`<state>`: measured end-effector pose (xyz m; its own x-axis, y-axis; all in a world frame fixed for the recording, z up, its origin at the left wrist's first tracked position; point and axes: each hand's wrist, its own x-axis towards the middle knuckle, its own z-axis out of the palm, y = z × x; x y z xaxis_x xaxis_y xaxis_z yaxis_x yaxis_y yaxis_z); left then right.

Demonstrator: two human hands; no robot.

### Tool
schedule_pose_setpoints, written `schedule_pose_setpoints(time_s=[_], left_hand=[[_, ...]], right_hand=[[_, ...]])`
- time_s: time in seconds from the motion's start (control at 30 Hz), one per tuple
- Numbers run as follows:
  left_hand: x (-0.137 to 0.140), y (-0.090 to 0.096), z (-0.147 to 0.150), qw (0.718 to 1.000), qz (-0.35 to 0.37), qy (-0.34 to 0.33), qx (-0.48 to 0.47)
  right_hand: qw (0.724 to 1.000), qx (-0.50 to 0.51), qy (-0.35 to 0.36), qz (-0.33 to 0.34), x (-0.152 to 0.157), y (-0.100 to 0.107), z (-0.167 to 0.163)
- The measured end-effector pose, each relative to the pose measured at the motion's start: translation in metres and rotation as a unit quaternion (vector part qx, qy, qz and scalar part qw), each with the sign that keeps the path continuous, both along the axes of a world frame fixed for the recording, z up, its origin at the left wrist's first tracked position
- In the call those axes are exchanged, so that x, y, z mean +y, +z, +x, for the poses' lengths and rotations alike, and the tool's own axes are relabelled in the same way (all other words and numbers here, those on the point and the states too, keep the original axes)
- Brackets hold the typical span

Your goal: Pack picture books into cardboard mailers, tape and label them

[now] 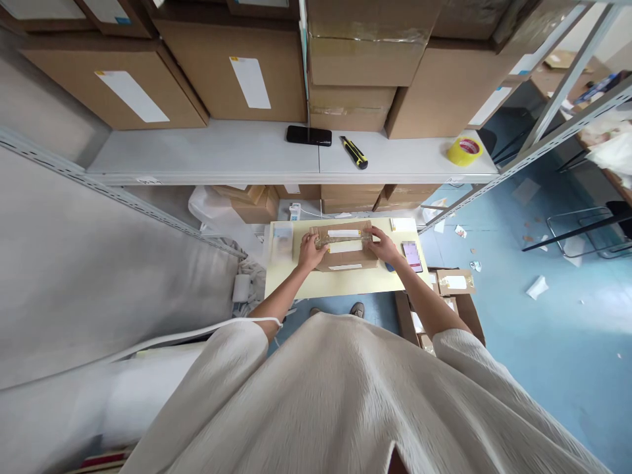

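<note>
A small brown cardboard box (353,258) sits on the pale yellow tabletop (306,287). White labels run along its top, and a strip of clear tape lies over the middle seam between them. My left hand (310,251) is closed on the box's left end, its thumb and fingertips at the tape. At the opposite end, my right hand (383,246) grips the upper edge with bent fingers. A smartphone (412,257) with a lit screen lies right of the box. Part of a small dark blue item (390,267) shows beside my right wrist.
Above the table, a grey shelf (222,150) holds large cartons (247,79), a black phone (309,135), a utility knife (354,153) and yellow tape (465,151). An open carton (469,316) with small boxes stands on the floor at right. A white cable (197,332) crosses near my left arm.
</note>
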<state>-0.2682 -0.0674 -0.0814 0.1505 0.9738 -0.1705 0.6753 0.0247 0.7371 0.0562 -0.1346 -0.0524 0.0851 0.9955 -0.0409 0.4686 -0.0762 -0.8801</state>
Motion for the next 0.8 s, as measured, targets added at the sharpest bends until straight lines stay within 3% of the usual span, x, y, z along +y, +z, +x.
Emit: schedule_pose_setpoints(time_s=[0.23, 0.4, 0.6, 0.8], left_hand=[[0.005, -0.005, -0.021, 0.998, 0.046, 0.032, -0.022], [-0.001, -0.009, -0.032, 0.997, 0.063, 0.037, -0.016], [-0.013, -0.013, -0.024, 0.998, 0.057, 0.005, -0.008], [-0.019, -0.009, -0.013, 0.998, 0.06, -0.028, 0.013]], right_hand=[[0.999, 0.027, -0.005, -0.034, 0.014, 0.008, -0.017], [0.997, 0.008, 0.016, -0.069, 0.017, -0.002, -0.023], [0.996, -0.03, -0.024, -0.077, 0.009, -0.023, -0.019], [0.994, -0.052, -0.066, -0.073, 0.003, -0.03, -0.01]])
